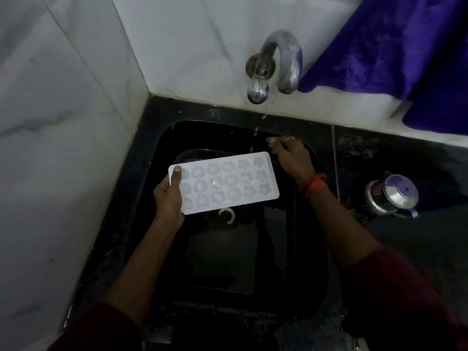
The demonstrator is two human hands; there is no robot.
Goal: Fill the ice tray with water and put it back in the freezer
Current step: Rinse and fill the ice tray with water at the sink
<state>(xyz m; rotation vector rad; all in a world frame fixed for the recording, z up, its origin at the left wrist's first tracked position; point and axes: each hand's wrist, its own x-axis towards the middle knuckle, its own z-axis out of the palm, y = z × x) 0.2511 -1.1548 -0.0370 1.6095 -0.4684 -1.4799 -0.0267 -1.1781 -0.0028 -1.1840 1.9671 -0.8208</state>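
Note:
A white ice tray (228,182) with round and star-shaped cells is held level over the black sink (157,153). My left hand (168,196) grips its left end, thumb on top of the rim. My right hand (288,155) hovers just past the tray's far right corner, fingers loosely curled, holding nothing that I can see. A thin stream of water (255,131) falls from the curved metal tap (283,62) on the wall and lands near the tray's far edge. Some cells glisten with water.
The sink's drain (226,215) shows below the tray. A steel kettle-like pot (391,195) stands on the dark counter at the right. A purple cloth (405,41) hangs at the upper right. White tiled walls close the left and back.

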